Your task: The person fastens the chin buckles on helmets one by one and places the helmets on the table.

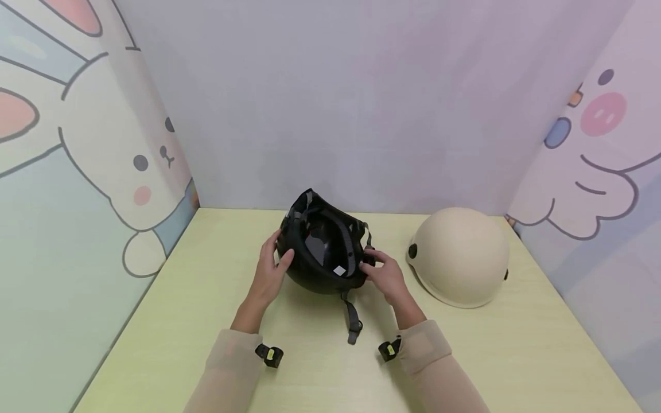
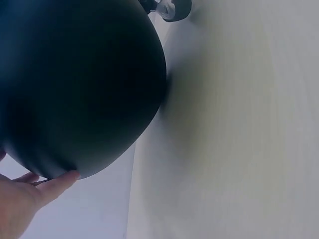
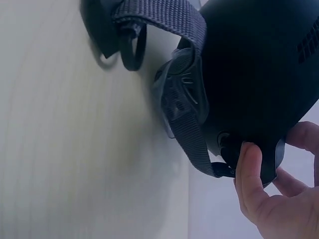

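A black helmet (image 1: 317,281) lies tilted on the table, its hollow padded inside turned up toward the head view. My left hand (image 1: 268,267) holds its left side, thumb on the near face of the shell; the left wrist view shows thumb and fingertips against the smooth black shell (image 2: 89,99). With fingers and thumb my right hand (image 1: 388,278) grips the right edge, beside a dark fitting where a strap (image 3: 192,144) joins. A grey chin strap (image 1: 353,318) with a buckle hangs from the near side onto the table. Some fingertips are hidden behind the shell.
To the right a cream helmet (image 1: 462,258) sits dome up, with black round fittings on its sides. The pale yellow table (image 1: 170,344) meets a plain lilac wall (image 1: 351,103) at the back. Cartoon-printed walls (image 1: 67,229) stand along both sides.
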### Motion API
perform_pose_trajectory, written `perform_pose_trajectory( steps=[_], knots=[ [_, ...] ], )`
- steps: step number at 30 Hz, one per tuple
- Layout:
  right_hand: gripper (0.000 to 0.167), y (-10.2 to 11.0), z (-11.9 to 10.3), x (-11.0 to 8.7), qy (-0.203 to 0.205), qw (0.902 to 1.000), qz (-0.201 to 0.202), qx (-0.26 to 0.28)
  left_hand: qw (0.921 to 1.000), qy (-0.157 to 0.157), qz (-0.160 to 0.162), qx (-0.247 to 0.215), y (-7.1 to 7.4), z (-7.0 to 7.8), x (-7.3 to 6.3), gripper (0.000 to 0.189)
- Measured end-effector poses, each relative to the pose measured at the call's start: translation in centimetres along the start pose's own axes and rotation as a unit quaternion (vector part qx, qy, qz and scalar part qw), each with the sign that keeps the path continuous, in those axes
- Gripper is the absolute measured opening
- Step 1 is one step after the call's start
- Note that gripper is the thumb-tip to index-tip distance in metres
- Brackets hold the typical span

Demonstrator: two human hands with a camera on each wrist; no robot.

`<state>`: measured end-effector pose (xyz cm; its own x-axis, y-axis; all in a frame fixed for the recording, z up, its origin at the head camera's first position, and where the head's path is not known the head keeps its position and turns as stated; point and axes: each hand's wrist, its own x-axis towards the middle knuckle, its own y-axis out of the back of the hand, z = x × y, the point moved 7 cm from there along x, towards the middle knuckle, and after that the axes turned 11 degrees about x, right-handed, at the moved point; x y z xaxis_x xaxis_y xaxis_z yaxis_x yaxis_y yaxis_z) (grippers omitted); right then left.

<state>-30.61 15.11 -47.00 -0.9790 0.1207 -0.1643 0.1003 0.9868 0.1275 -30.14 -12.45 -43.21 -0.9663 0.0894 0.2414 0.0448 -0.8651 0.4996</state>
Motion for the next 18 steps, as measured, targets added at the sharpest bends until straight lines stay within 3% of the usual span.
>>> perform_pose_trajectory(
  steps=[10,15,18],
  knots=[
    [0.046,1.5,-1.6,-0.8,0.030,0.9966,0.010,-0.076,0.9966,0.040,-0.047,-0.054,-0.9,-1.1,-1.0,0.065],
    [0.045,1.9,-2.8,-1.2,0.055,0.9915,0.007,-0.118,0.9898,0.036,-0.061,-0.124,-1.5,-1.6,-1.6,0.062],
    [0.045,2.0,-3.2,-1.3,0.061,0.9902,0.001,-0.125,0.9873,0.033,-0.060,-0.143,-1.8,-1.8,-1.9,0.058]
  ],
)
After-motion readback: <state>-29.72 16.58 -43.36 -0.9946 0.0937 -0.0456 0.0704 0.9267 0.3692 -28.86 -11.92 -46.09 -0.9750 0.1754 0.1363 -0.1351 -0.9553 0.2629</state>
